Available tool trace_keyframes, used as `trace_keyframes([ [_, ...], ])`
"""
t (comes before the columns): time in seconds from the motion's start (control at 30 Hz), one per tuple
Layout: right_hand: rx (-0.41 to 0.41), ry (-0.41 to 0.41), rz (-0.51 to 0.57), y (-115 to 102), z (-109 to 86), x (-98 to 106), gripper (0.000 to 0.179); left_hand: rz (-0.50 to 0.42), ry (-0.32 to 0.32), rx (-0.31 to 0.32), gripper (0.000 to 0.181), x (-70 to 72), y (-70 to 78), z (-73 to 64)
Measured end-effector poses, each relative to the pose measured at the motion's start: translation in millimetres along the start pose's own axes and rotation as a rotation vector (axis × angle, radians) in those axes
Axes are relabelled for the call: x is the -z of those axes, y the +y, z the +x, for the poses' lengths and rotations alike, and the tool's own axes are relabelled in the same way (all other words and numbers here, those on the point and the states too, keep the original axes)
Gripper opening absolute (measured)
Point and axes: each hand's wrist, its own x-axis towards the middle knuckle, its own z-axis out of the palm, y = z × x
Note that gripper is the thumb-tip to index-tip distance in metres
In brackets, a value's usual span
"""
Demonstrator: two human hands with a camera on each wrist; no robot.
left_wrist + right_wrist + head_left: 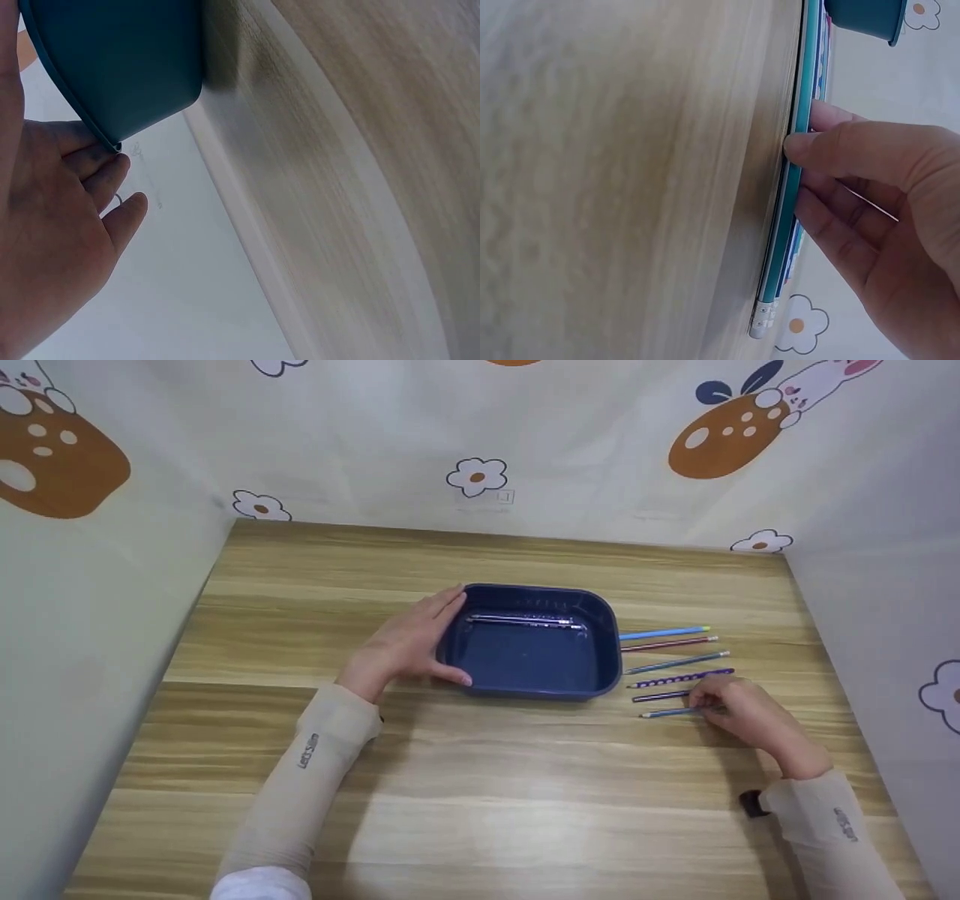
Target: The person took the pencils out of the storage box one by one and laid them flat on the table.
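A dark blue plastic tray [525,692] stands on the wooden tabletop. My left hand [409,641] spans its left end, with straight fingers touching the rim near the far corner and the thumb at the near one. In the left wrist view, fingertips [112,176] lie by the tray's rim. Two pencils [517,620] lie inside along the far wall. Right of the tray, several pencils [667,662] lie in a row. My right hand [750,716] pinches the nearest one, a blue pencil [786,217] with a white eraser end, between thumb and fingers.
The wooden table [525,795] is bounded at the back and both sides by pale curtains [360,450] printed with flowers and rabbits. The tray's right wall stands close to the tips of the pencil row.
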Motion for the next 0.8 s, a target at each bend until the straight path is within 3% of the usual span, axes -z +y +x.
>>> trace_keyframes([
  [0.33,0.033,0.074,-0.028,3.0,-3.0,0.2,0.019,-0.010,0.014,0.006,0.129,-0.8,1.7,-0.8],
  [0.53,0.005,0.094,0.092,1.8,-5.2,3.6,0.020,-0.013,-0.002,0.016,0.130,-0.6,2.4,-1.5],
  [0.8,0.042,0.216,0.254,-9.4,2.5,8.9,0.025,-0.034,0.005,0.023,0.128,0.2,2.8,-1.2],
])
